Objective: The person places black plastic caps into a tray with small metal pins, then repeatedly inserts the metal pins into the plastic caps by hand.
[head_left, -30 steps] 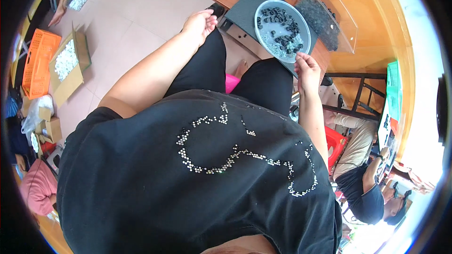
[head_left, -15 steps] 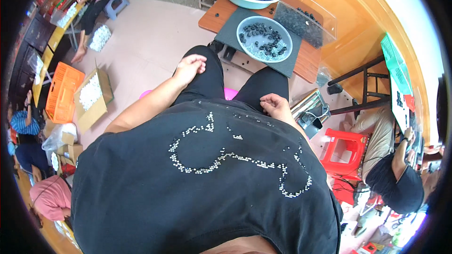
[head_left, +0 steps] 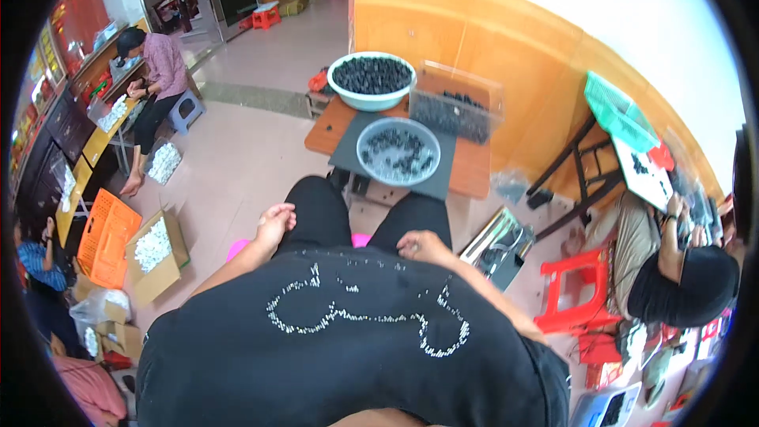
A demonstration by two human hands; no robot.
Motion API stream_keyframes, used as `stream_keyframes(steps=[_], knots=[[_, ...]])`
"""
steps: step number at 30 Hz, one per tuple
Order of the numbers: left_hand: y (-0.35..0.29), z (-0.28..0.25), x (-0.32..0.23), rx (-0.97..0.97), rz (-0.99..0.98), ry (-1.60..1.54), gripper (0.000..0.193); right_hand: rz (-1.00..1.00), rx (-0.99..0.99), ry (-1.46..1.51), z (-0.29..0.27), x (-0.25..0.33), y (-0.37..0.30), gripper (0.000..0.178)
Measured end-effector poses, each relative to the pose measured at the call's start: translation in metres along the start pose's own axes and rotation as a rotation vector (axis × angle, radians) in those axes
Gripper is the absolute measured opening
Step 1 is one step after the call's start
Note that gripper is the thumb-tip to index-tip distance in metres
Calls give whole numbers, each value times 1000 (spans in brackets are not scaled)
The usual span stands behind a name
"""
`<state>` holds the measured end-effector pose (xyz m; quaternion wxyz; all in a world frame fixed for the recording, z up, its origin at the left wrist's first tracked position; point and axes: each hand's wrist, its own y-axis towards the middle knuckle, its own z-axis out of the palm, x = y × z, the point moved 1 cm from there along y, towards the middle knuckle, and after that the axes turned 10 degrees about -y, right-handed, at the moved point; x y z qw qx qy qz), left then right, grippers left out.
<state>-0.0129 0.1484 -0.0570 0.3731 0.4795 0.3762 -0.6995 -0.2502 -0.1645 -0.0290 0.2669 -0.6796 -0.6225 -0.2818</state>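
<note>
My left hand point(head_left: 277, 222) is beside my left thigh, its fingers curled in. My right hand point(head_left: 424, 246) lies over my right thigh with thumb and fingers drawn together. Whatever either hand may hold is hidden. Beyond my knees, a round translucent basin point(head_left: 398, 180) stands on a dark mat point(head_left: 345, 149), holding small black parts and clear pieces. Behind it sits a larger pale basin point(head_left: 371, 101) heaped with black parts. A clear plastic box point(head_left: 484, 110) with more black parts stands to its right. Both hands are apart from these containers.
A brown table point(head_left: 470, 170) bears the basins. To the right are a metal box point(head_left: 500, 247), a dark-legged stand point(head_left: 587, 164), a red stool point(head_left: 575, 291) and a seated person point(head_left: 672, 285). Leftward stand a cardboard box point(head_left: 168, 269) of white pieces and an orange crate point(head_left: 108, 237). Other people sit farther left.
My view has tilted upward, bringing in the wall and far doorway. Both hands stay by my thighs, fingers still curled.
</note>
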Motion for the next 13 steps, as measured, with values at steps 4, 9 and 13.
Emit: stream_keyframes(steps=[4,9,13], knots=[[-2,10,-7,-64,-11,-14,22,101,75,95,2,1,2,17],[-7,10,-7,-82,21,36,25,213,70,93,4,7,3,15],[7,4,1,-70,-39,126,23,62,20,109,17,-38,14,21]])
